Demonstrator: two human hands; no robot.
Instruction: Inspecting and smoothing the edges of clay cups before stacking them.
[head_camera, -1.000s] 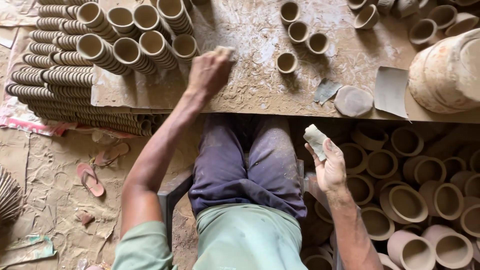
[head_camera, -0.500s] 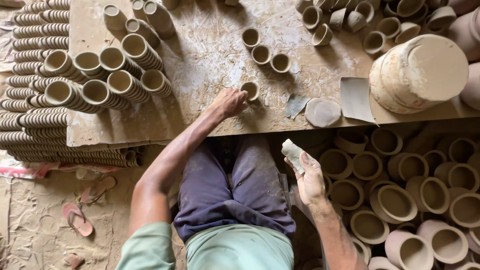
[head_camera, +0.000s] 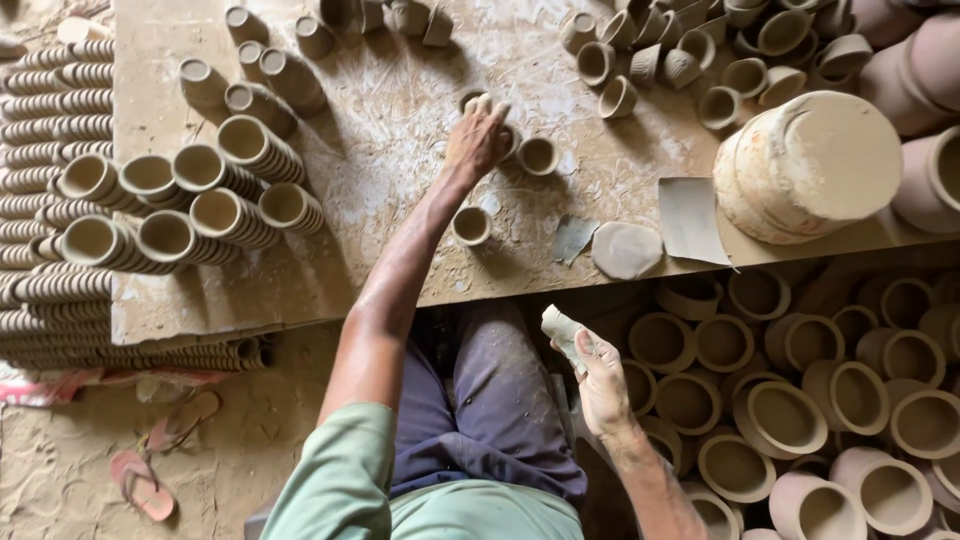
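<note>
Since half a second ago the left hand (head_camera: 478, 140) has left the cup near the table edge (head_camera: 471, 225) and stretched farther across the dusty table (head_camera: 400, 150); its fingers now curl over another small clay cup (head_camera: 505, 140), mostly hidden beneath them, beside a third cup (head_camera: 538, 155). The right hand (head_camera: 600, 375) stays low over the lap, clenched around a grey clay-caked rag (head_camera: 562, 330).

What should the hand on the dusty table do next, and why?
Probably close the left hand around the small clay cup under its fingers and lift it toward the right hand, which holds a folded grey pad ready above the lap.
</note>
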